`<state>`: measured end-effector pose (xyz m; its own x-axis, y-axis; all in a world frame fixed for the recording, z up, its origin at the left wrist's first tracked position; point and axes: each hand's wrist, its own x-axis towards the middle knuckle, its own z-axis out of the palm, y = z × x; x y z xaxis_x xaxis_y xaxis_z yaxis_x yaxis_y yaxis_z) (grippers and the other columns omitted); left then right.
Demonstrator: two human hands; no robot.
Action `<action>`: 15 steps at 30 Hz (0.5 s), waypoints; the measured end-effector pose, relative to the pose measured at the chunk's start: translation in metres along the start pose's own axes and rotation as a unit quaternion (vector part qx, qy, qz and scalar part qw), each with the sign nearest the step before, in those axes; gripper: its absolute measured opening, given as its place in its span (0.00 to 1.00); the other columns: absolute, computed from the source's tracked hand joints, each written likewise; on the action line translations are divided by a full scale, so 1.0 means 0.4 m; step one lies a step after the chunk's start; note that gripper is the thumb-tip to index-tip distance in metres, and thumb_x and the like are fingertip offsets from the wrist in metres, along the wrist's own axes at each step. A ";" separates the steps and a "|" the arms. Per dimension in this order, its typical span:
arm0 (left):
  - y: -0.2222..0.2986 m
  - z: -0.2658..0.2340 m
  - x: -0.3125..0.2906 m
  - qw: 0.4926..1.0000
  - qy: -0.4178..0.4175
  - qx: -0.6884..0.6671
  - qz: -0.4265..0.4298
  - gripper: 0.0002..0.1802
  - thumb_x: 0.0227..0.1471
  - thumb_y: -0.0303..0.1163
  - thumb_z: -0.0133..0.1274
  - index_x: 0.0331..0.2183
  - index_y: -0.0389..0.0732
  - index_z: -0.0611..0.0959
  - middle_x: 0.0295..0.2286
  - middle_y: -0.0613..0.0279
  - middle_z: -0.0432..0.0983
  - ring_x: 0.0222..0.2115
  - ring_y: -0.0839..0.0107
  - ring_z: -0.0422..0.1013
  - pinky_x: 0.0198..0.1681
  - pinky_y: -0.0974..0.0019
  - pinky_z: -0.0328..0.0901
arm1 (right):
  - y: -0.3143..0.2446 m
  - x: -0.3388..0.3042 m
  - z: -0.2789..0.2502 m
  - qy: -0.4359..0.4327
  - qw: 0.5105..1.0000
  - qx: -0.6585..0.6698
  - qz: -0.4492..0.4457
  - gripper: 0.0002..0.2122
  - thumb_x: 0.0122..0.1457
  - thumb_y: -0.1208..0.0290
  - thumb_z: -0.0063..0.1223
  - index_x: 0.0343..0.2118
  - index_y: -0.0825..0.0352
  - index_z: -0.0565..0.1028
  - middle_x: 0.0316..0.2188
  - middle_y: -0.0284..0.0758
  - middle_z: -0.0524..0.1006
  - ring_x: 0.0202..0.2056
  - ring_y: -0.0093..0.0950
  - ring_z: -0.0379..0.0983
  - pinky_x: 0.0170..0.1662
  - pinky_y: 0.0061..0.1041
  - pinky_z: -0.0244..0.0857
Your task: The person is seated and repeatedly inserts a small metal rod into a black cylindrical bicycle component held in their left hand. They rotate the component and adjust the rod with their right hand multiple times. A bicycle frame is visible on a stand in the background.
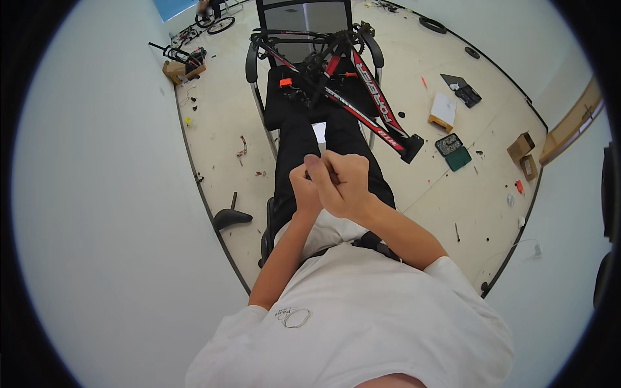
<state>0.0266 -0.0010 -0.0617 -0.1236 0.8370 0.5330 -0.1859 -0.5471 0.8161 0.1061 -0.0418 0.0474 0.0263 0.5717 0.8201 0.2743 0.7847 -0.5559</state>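
Over my lap, my left hand (306,191) and my right hand (346,183) are pressed together, both with curled fingers. A small dark bit shows between them, but the fingers hide what it is. Beyond my knees, a black, red and white bicycle frame (369,90) rests across the seat and armrests of a black mesh-backed office chair (307,16). Its thick end points down to the right, apart from my hands. A small orange piece (285,83) lies on the seat beside the dark bicycle parts.
A black saddle (231,218) lies on the floor at left. To the right are an open green case (458,158), a black tool case (467,94), a white-topped box (442,111) and cardboard boxes (521,147). More bicycle parts (187,55) sit at far left. White walls close both sides.
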 end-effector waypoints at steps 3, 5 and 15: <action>-0.018 0.003 -0.005 0.987 0.009 -0.017 -0.157 0.18 0.52 0.27 0.49 0.14 0.34 0.70 0.11 0.71 0.61 0.15 0.86 0.56 0.17 0.72 0.51 | 0.011 -0.027 -0.011 -0.068 0.987 -0.060 -0.132 0.11 0.49 0.75 0.56 0.13 0.67 0.70 0.06 0.35 0.62 0.08 0.33 0.62 0.13 0.27 0.53; 0.039 0.025 0.022 0.969 -0.017 0.004 -0.245 0.19 0.52 0.28 0.48 0.12 0.35 0.69 0.10 0.70 0.61 0.12 0.82 0.57 0.16 0.72 0.53 | 0.034 -0.106 0.009 -0.228 0.928 -0.130 -0.266 0.12 0.45 0.71 0.59 0.12 0.63 0.68 0.09 0.32 0.65 0.10 0.31 0.61 0.15 0.29 0.55; 0.129 -0.060 0.110 0.950 -0.012 -0.077 -0.303 0.21 0.53 0.36 0.50 0.12 0.40 0.68 0.10 0.64 0.62 0.11 0.67 0.69 0.13 0.69 0.58 | 0.145 -0.196 -0.069 -0.423 0.891 -0.145 -0.078 0.11 0.54 0.67 0.54 0.19 0.67 0.73 0.22 0.37 0.73 0.28 0.35 0.72 0.38 0.35 0.65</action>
<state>-0.0117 0.0075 -0.0017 0.0743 0.9971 -0.0181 -0.3561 0.0435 0.9334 0.1464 -0.0477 -0.0452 -0.7348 0.5331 0.4194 0.4516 0.8459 -0.2839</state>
